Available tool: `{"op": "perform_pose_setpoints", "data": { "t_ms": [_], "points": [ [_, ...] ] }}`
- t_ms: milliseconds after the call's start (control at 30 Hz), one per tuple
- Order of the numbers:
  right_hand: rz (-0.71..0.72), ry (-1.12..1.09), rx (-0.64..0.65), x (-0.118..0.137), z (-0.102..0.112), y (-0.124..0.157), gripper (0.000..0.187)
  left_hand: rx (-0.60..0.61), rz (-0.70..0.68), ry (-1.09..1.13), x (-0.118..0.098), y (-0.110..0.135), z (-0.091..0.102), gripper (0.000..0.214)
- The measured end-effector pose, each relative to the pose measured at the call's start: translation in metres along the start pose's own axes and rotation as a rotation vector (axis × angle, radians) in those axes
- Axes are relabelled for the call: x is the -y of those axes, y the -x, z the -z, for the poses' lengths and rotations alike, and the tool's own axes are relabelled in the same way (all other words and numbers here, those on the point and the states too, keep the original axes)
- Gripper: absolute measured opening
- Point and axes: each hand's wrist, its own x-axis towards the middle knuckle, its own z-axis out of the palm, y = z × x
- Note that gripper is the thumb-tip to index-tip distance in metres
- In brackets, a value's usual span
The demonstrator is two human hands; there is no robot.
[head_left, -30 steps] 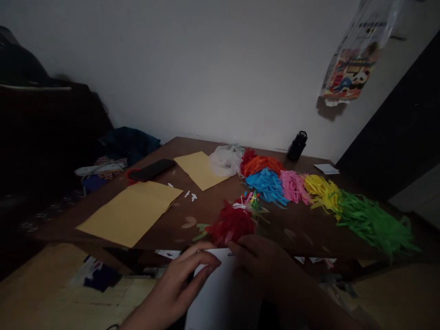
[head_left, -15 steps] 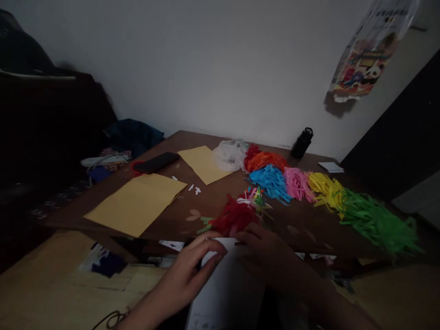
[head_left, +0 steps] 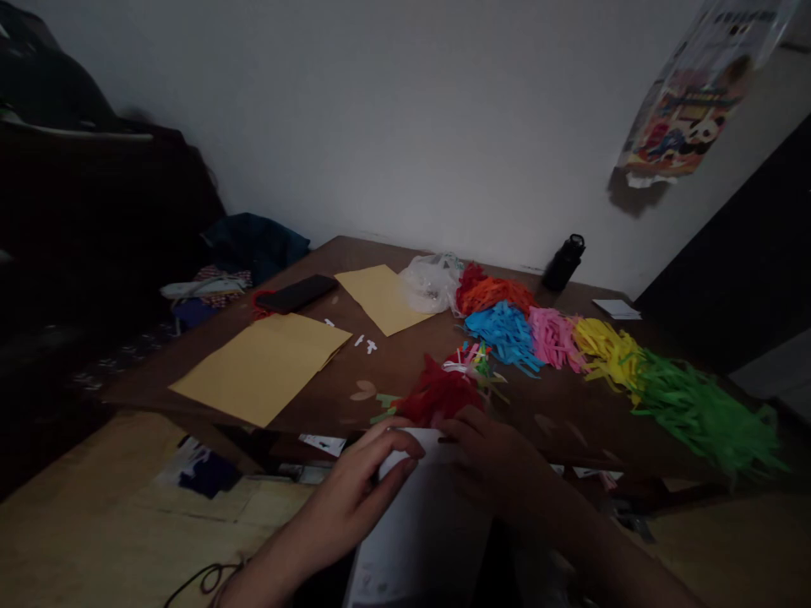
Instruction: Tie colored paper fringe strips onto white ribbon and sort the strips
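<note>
The fingers of your left hand (head_left: 367, 481) are closed, thumb against forefinger, on the upper left of a white card (head_left: 421, 523), which hangs below them at the near edge of the bench (head_left: 342, 384). The fingers of your right hand (head_left: 491, 460) bend in at the card's top right corner and touch it; they are so dark that you cannot tell how far they are open or whether they grip.

Just beyond your fingertips lies a tied red paper bundle (head_left: 437, 393), with pale green scraps (head_left: 383, 405) at its left. Left of your left fingers is a large tan sheet (head_left: 259, 367); farther beyond them lie small white bits (head_left: 367, 344), a second tan sheet (head_left: 383, 295) and a dark flat slab (head_left: 297, 293). Well beyond your right fingers sit a clear plastic bag (head_left: 431, 285) and orange strips (head_left: 498, 295), with blue strips (head_left: 503, 333) nearer. From there, pink strips (head_left: 552, 338), yellow strips (head_left: 605, 346) and green strips (head_left: 703, 409) run off to your fingers' right, and a black bottle (head_left: 563, 263) stands behind.
</note>
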Motion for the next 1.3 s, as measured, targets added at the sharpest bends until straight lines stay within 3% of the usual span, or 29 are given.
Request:
{"op": "perform_pose_setpoints", "data": {
  "t_ms": [333,467,800,967,1167,1300],
  "points": [
    [0.011,0.033,0.026,-0.002,0.000,-0.001,0.046,-0.013,-0.012,0.029,0.002,0.001,-0.002,0.013],
    [0.010,0.040,0.062,0.001,0.001,-0.003,0.038,-0.020,-0.023,0.035,0.004,0.001,-0.003,0.012],
    [-0.166,-0.119,0.092,0.008,0.010,-0.007,0.015,-0.100,-0.048,-0.002,0.010,0.002,-0.017,0.013],
    [-0.151,-0.110,0.094,0.009,0.012,-0.008,0.022,-0.138,-0.030,-0.005,0.014,0.004,-0.020,0.012],
    [-0.042,-0.074,0.038,0.003,0.004,-0.004,0.043,-0.142,-0.033,-0.012,0.012,0.005,-0.018,0.010],
    [-0.033,-0.068,0.029,0.002,0.004,-0.002,0.040,-0.133,-0.057,0.017,0.010,0.002,-0.017,0.010]
  ]
}}
